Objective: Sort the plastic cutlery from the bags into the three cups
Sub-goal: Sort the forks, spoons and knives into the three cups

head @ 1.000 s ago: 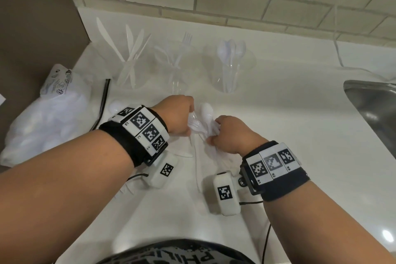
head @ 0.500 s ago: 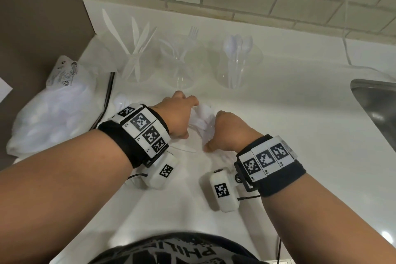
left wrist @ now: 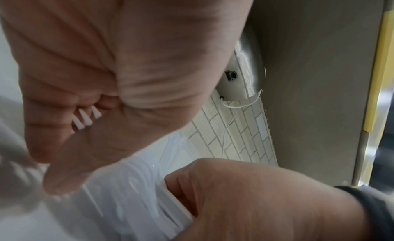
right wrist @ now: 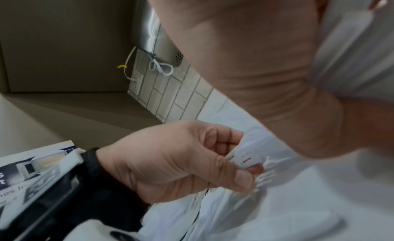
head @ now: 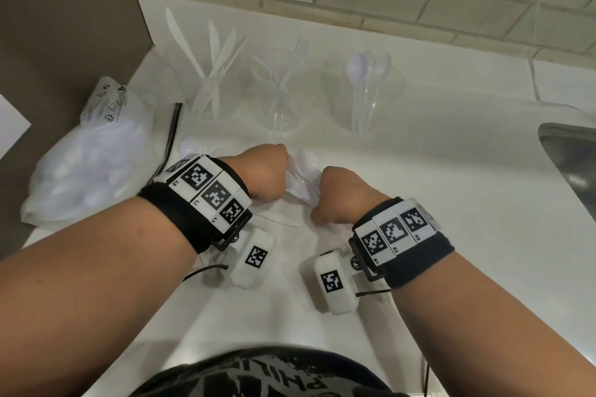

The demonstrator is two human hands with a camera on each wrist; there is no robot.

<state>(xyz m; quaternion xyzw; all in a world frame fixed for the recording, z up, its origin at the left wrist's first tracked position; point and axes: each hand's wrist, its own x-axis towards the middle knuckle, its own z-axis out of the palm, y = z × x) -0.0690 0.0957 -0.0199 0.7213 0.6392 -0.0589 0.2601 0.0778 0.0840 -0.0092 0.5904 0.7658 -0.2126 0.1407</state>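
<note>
- Two bare hands are working together at the middle of a white countertop, which is running back to a tiled wall, with a steel sink sitting at its right edge.
- Lying at the far left is a large clear bag of cutlery, apart from both hands.
- Three clear plastic cups are standing in a row near the wall: the knife cup on the left, the fork cup in the middle, the spoon cup on the right, each already holding a few pieces.
- Between the hands, a smaller bag of white cutlery is being gripped from both sides.
- Curling its fingers, the left hand is pinching the plastic over what look like fork tines.
- Closing likewise, the right hand is clutching the bag's other side.
- Judging by this, the step is pulling the bag open; next, pieces probably need drawing out and dropping into matching cups.
</note>
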